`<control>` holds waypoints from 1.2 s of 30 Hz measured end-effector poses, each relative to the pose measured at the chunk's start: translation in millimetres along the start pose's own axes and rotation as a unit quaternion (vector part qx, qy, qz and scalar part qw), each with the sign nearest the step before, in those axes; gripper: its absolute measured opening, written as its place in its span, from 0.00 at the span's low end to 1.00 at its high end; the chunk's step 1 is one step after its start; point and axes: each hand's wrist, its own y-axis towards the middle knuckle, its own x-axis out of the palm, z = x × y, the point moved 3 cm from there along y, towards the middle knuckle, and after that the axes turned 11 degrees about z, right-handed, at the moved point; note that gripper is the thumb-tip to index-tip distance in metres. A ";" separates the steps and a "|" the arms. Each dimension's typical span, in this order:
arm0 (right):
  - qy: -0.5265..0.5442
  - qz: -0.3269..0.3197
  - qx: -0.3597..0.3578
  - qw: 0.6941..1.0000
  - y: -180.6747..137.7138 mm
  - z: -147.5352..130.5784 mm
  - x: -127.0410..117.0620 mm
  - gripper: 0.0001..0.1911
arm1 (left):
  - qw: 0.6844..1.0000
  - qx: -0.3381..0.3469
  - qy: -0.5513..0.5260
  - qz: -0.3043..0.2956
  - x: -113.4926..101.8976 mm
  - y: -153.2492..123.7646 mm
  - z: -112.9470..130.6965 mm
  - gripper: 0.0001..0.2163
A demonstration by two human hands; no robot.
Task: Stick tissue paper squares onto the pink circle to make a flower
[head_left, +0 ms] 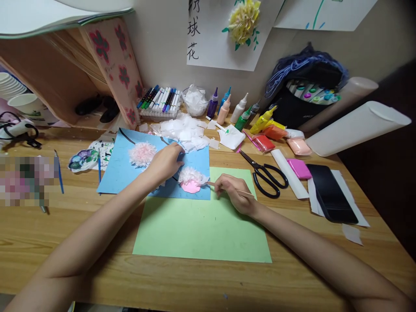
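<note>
Over the upper part of a blue sheet [120, 173], my left hand [167, 161] bends its fingers down beside a heap of white tissue paper pieces [185, 130]. Its fingertips are mostly hidden, along with anything between them. My right hand [232, 190] grips a thin wooden stick [244, 193]. The stick's tip, with a whitish bit at it, is next to a half-covered flower of white tissue on a pink base [191, 186]. A fuller pale-pink tissue flower [143, 154] sits to the left on the blue sheet.
A light green sheet [201, 229] lies under the blue one. To the right are black scissors [264, 173], a white roll [289, 173], clay packets [299, 169] and a black phone [333, 193]. Paint bottles [224, 110] and a marker rack [160, 102] stand behind. A paint palette [83, 160] is left.
</note>
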 end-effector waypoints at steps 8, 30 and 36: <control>0.068 -0.002 0.072 0.995 6.7 4.6 3.5 0.22 | 1.000 0.016 0.018 -0.014 2.8 0.9 2.0 0.13; 0.024 -0.032 0.078 0.996 57.0 -17.6 14.2 0.27 | 0.999 0.031 0.027 -0.005 10.2 2.9 -2.2 0.13; 0.045 0.018 0.058 0.997 52.6 -19.2 -12.0 0.28 | 1.000 0.025 0.013 -0.013 10.3 2.8 -5.2 0.13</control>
